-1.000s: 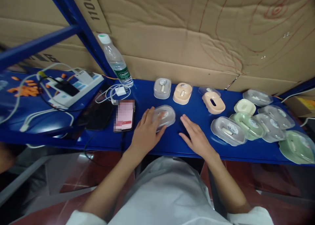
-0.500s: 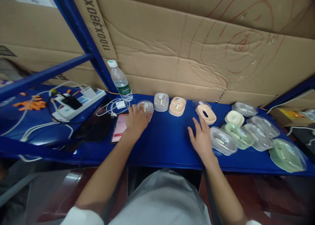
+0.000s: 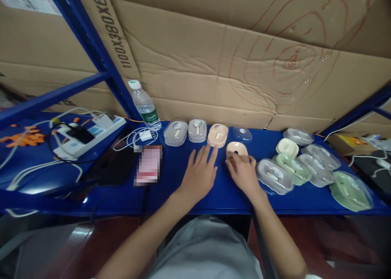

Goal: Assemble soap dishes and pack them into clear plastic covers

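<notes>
My right hand (image 3: 244,173) has its fingers curled over the near edge of a peach oval plastic tray (image 3: 237,147) with a dark slot in its middle. Part of the tray is hidden under the fingers. My left hand (image 3: 200,173) hangs over the blue shelf, fingers spread, nothing in it. Just beyond its fingertips is a peach box with a clear lid (image 3: 217,135). A loose clear lid (image 3: 242,134) with a round label lies behind the tray.
Two grey lidded boxes (image 3: 176,133) stand at the back left, near a water bottle (image 3: 146,108). A phone (image 3: 148,165), cables and a power strip (image 3: 91,134) are farther left. Several grey, green (image 3: 351,191) and cream boxes crowd the right side. Cardboard (image 3: 195,59) walls the back.
My left hand has left the grey box at the left and moved right. My right hand has taken hold of the peach tray, which has come left and nearer, off the clear lid.
</notes>
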### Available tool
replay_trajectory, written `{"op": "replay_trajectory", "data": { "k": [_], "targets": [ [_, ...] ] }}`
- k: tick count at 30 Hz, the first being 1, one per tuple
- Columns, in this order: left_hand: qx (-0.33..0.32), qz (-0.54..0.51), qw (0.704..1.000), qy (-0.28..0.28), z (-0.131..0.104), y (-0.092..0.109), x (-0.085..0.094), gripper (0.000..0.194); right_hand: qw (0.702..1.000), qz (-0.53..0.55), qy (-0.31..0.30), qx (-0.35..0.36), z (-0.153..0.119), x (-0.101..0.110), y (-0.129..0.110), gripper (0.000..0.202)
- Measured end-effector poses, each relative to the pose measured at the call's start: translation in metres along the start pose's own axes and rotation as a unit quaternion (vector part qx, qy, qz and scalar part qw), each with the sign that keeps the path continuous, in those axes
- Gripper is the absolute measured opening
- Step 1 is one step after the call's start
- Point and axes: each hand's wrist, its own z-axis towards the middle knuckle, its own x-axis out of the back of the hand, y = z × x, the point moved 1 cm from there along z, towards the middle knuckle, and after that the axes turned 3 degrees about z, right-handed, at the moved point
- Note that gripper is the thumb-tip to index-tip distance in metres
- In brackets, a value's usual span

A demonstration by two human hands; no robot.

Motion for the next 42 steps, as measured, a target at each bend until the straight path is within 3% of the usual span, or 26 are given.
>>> {"op": "replay_trajectory", "data": {
  "k": [2,5,9,13,17,20,26,35,42],
  "targets": [
    [-0.069,-0.031,0.997,-0.035,-0.016,0.01,-0.008,0.067,0.996,0.067,-0.015,0.05,-0.013,0.007,-0.008,0.034],
    [-0.14,-0.069,0.985,-0.078,-0.031,0.005,-0.014,0.063,0.993,0.092,-0.007,0.067,-0.025,0.019,-0.007,0.034],
    [-0.131,-0.073,0.987,-0.061,-0.046,-0.008,-0.007,0.037,0.997,0.042,0.001,0.066,-0.017,0.03,0.004,0.035],
    [-0.093,-0.051,0.994,-0.012,-0.059,-0.019,-0.003,0.027,0.994,-0.012,-0.012,0.108,0.024,0.024,0.002,0.04],
    [-0.07,-0.044,0.996,0.034,-0.069,-0.028,-0.007,0.028,0.992,-0.059,0.002,0.108,0.08,-0.003,-0.002,0.061],
    [-0.058,-0.044,0.996,0.043,-0.071,-0.03,-0.009,0.03,0.991,-0.058,0.001,0.118,0.102,-0.023,-0.001,0.063],
    [-0.038,-0.037,0.997,0.054,-0.071,-0.028,-0.009,0.028,0.988,-0.052,0.0,0.147,0.095,-0.035,0.004,0.041],
    [-0.042,-0.041,0.996,0.061,-0.073,-0.029,-0.01,0.026,0.986,-0.076,-0.008,0.149,0.092,-0.035,0.001,0.044],
    [-0.053,-0.068,0.994,0.065,-0.072,-0.03,-0.011,0.023,0.985,-0.091,-0.048,0.141,0.092,-0.038,-0.011,0.041]
  ]
}}
